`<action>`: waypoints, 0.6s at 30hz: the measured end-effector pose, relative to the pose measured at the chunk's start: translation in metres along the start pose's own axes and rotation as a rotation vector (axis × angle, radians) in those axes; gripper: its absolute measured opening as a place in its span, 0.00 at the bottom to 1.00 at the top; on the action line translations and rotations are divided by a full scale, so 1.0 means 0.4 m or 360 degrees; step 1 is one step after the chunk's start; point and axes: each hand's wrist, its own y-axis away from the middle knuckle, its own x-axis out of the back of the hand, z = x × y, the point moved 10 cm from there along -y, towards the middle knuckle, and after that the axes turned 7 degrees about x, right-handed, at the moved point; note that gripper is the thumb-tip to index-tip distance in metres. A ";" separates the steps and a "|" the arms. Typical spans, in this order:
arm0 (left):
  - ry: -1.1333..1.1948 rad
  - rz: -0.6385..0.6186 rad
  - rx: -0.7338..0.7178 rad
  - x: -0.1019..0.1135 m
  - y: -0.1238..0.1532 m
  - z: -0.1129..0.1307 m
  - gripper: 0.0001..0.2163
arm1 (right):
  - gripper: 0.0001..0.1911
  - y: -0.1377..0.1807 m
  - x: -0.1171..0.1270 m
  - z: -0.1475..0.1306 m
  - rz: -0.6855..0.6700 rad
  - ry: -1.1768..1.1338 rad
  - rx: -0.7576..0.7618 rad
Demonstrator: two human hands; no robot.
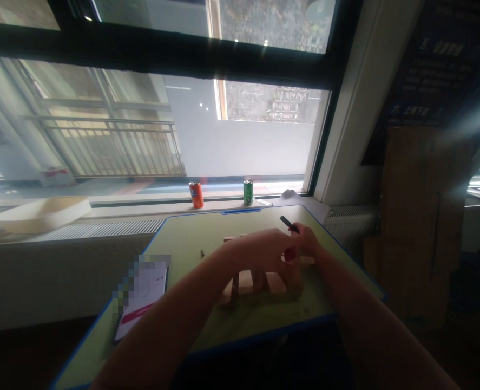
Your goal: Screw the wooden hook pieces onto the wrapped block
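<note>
A small slatted wooden frame [245,280] lies on the green tabletop in front of me. My left hand [266,249] arches over it from the left, its fingers curled down onto the wood and partly in shadow. My right hand [307,238] is closed around a thin black stick-like tool [288,222], which points up and to the left. The tool's lower end is hidden by the hands. A dark red patch [289,254] shows between the hands; I cannot make out what it belongs to.
A phone [144,295] lies at the table's left edge. A small dark bit [202,253] rests behind my left forearm. On the windowsill stand an orange can [196,195], a green can [248,193] and a cream tray [45,214]. Cardboard [422,216] leans at the right.
</note>
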 end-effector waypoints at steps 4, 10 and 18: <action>-0.0036 -0.0172 0.0157 -0.040 -0.004 -0.024 0.10 | 0.06 -0.002 -0.002 0.009 0.0031 -0.0016 -0.0022; 0.0024 -0.0268 -0.0006 -0.044 0.012 -0.035 0.08 | 0.06 0.000 -0.008 0.012 -0.0008 -0.0203 -0.0103; -0.0015 -0.0183 0.0031 -0.030 0.014 -0.121 0.08 | 0.06 0.032 -0.058 -0.100 -0.0450 -0.0833 -0.0117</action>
